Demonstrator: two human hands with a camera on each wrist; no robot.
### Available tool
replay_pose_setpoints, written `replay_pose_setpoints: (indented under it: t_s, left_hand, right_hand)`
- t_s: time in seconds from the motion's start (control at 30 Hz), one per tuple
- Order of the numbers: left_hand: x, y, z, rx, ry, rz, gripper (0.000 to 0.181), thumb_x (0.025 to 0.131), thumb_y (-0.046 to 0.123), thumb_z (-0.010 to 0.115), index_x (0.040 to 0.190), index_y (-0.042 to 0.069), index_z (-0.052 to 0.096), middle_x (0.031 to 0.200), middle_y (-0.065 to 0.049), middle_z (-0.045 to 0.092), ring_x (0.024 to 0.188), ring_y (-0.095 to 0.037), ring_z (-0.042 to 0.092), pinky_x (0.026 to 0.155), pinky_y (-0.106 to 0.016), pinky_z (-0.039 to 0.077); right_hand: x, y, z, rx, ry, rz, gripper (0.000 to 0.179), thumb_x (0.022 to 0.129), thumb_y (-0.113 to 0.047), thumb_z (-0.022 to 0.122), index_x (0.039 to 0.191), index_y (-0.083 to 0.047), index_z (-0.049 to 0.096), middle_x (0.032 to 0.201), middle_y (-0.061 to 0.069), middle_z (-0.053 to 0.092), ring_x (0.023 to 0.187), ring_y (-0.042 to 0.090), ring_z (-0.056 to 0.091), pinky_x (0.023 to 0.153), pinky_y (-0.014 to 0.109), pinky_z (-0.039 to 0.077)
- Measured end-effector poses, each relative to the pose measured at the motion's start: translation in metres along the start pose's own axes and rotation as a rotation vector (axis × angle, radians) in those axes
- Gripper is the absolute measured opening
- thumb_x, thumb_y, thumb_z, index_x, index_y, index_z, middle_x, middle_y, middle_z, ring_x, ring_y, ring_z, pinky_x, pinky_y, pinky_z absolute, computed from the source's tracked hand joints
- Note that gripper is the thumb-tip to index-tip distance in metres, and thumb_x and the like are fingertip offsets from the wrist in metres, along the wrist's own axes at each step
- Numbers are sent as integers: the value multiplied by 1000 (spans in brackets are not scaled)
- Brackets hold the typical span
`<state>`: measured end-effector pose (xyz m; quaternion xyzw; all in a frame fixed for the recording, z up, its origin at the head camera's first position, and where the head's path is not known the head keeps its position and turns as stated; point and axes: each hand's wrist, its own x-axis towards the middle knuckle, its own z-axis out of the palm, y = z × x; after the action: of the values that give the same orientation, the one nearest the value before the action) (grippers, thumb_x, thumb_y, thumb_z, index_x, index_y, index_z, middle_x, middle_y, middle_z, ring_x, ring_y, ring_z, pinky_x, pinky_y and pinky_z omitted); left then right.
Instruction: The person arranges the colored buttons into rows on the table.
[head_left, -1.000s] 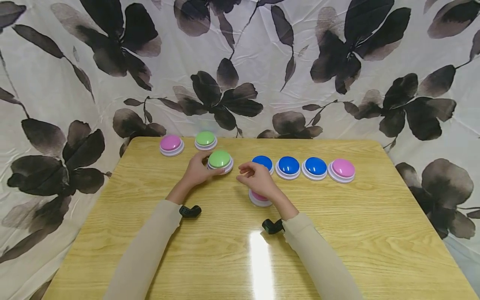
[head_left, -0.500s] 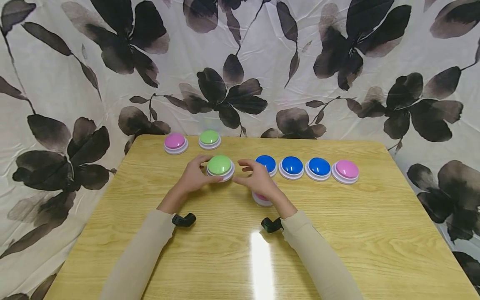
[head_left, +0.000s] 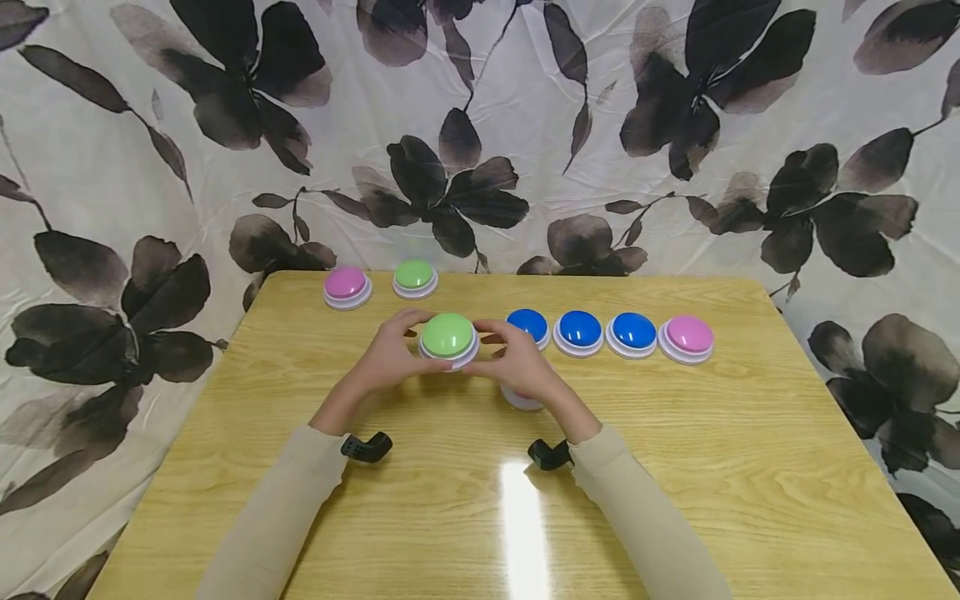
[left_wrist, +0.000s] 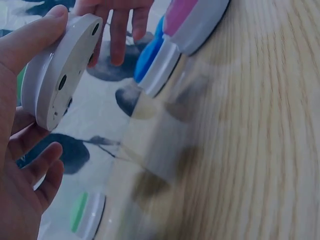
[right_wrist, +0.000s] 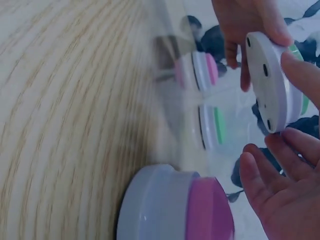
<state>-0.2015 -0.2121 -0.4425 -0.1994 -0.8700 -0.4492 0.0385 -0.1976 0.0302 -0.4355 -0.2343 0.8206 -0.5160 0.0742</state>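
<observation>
A green push button (head_left: pixel 447 335) with a domed top and white round base is held up off the table between both hands. My left hand (head_left: pixel 390 354) grips its left side, thumb at the near rim and fingers at the far rim. My right hand (head_left: pixel 521 362) has its thumb and fingertips at the right side of the base. The right wrist view shows the base's underside (right_wrist: pixel 262 82), with dark round feet, tilted between the hands. Below the right hand, a pink push button (right_wrist: pixel 207 210) stands on the table, mostly hidden in the head view.
To the right runs a row of three blue push buttons (head_left: pixel 579 331) and a pink one (head_left: pixel 690 336). At the back left stand another pink button (head_left: pixel 346 285) and a green one (head_left: pixel 414 277). A flowered cloth (head_left: pixel 480 150) hangs behind the wooden table (head_left: pixel 420 517).
My left hand has lifted the green push button and brought it nearer and slightly right. My right hand has gone from apart from it to its right rim.
</observation>
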Motion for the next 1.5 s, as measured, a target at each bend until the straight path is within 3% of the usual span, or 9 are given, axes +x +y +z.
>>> replay_pose_setpoints:
  t_s: [0.2, 0.33, 0.5, 0.6, 0.77, 0.97, 1.13, 1.33, 1.5]
  left_hand:
    - [4, 12, 11, -9, -11, 56, 74, 64, 33, 92, 127, 9, 61, 121, 0, 58, 112, -17, 51, 92, -43, 45]
    - [10, 20, 18, -46, -9, 95, 74, 62, 33, 93, 126, 10, 63, 121, 1, 59, 112, -16, 51, 92, -47, 45]
    - [15, 27, 30, -45, -37, 94, 76, 60, 36, 94, 125, 13, 63, 120, 3, 59, 111, -14, 49, 91, -44, 45]
    - [18, 31, 36, -29, -52, 107, 77, 60, 38, 94, 126, 13, 63, 121, 4, 58, 112, -14, 49, 91, -39, 45]
    - [22, 38, 45, -56, -67, 110, 77, 60, 38, 94, 127, 15, 63, 119, 5, 58, 111, -13, 50, 91, -41, 45]
    - [26, 45, 52, -89, -135, 108, 79, 64, 35, 93, 132, 15, 59, 123, 4, 55, 114, -14, 48, 94, -46, 44]
    - [30, 51, 62, -72, -190, 102, 76, 67, 34, 90, 133, 15, 57, 125, 4, 53, 116, -13, 47, 96, -43, 44]
    - [36, 56, 83, -77, -218, 92, 77, 65, 40, 91, 132, 17, 59, 124, 8, 55, 114, -10, 48, 95, -41, 44]
    - [42, 62, 99, -105, -233, 112, 79, 65, 38, 91, 132, 13, 59, 127, 4, 57, 116, -13, 50, 95, -45, 46]
  right_hand:
    - [-7, 2, -8, -24, 25, -23, 70, 76, -34, 85, 137, -18, 54, 131, -3, 56, 112, 16, 56, 88, 38, 51]
    - [-11, 4, -18, -10, 37, -44, 71, 75, -31, 85, 137, -17, 54, 131, -2, 56, 112, 19, 57, 89, 38, 52]
    - [-19, 7, -29, -12, 18, -39, 77, 75, -27, 86, 141, -12, 50, 134, 5, 55, 115, 28, 56, 89, 42, 52]
    - [-25, 7, -35, -19, 25, -23, 78, 73, -27, 87, 141, -11, 50, 133, 6, 55, 115, 28, 55, 90, 43, 51]
    - [-32, 8, -45, -23, 30, -14, 79, 73, -26, 88, 141, -12, 50, 132, 5, 56, 113, 27, 55, 90, 46, 51]
    - [-39, 14, -56, -10, 39, -36, 79, 72, -19, 88, 141, -10, 50, 132, 8, 55, 113, 29, 55, 91, 50, 49]
    - [-51, 21, -63, 30, 45, -20, 79, 75, -13, 86, 142, -5, 46, 137, 14, 51, 116, 35, 53, 93, 54, 46]
    - [-68, 28, -76, -34, 54, 27, 78, 75, -21, 86, 142, -9, 47, 137, 9, 52, 116, 29, 54, 94, 47, 47]
    - [-78, 34, -87, -79, 76, 47, 80, 74, -28, 86, 141, -9, 48, 135, 9, 53, 113, 28, 55, 93, 46, 48]
